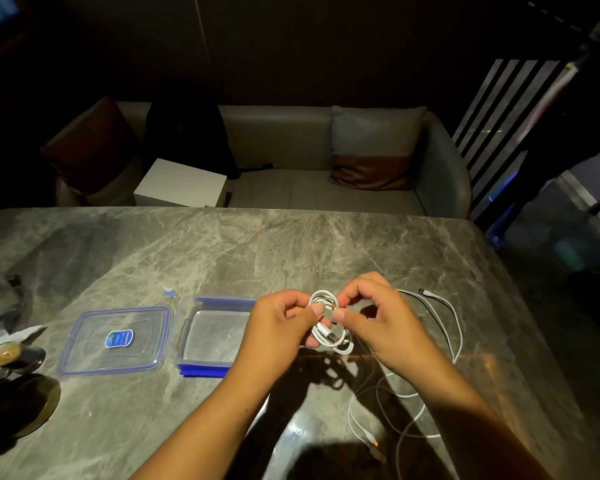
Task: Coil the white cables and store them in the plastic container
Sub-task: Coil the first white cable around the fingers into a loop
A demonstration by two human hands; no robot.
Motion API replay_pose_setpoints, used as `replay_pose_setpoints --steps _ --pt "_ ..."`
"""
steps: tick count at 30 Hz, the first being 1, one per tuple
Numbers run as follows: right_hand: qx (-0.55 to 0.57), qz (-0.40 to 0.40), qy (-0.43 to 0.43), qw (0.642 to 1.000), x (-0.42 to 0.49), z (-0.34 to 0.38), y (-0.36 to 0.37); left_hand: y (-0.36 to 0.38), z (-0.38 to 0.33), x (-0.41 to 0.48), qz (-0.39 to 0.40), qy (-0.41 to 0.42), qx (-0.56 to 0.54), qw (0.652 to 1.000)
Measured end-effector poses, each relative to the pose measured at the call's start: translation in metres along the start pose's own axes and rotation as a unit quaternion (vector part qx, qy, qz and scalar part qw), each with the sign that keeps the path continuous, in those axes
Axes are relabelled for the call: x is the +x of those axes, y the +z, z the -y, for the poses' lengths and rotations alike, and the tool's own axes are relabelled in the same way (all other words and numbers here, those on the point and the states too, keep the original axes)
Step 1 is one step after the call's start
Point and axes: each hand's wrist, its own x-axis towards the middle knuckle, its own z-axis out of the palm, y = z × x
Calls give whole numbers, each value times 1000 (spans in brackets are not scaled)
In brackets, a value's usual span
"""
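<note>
— What are the hands doing?
— Left hand (281, 323) and right hand (378, 317), fingers curled, both pinch the coiled white cable (329, 323) above the table (291, 244).
— And around them?
— The open plastic container (215, 334) sits just left; a loose cable (444, 327) sprawls to the right.

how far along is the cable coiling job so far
Done: the clear plastic container sits open, nothing visible inside, its blue-edged lid beside it. In hand: the left hand and right hand hold a nearly coiled white cable. Left: store it, then coil the loose white cable on the marble table.
</note>
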Motion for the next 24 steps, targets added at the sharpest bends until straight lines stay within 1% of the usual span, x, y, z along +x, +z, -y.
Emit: replay_pose_setpoints --steps 3,5,8,11,14,15,17,20,24 --pt "3 38 -7 999 1 -8 3 1 6 2 -5 3 8 1000" --pt "57 63 25 996 1 -12 4 1 8 2 -2 -4 1 1000" --pt "101 99 39 989 -1 -17 5 2 8 1 15 -23 -23 999" --pt "132 105 60 984 -1 -20 7 2 7 0 37 -23 -32 999" --pt "221 110 114 962 1 -19 7 3 6 0 50 -28 -53 997" --pt "233 117 127 957 1 -20 6 3 5 0 57 -30 -55 996" --pt "219 132 133 958 2 -22 5 3 6 -1 67 -30 -46 996" --pt "176 145 114 967 2 -23 5 2 7 0 57 -22 -28 998" --pt "201 136 113 964 -1 -22 5 0 4 0 46 -32 -52 997"
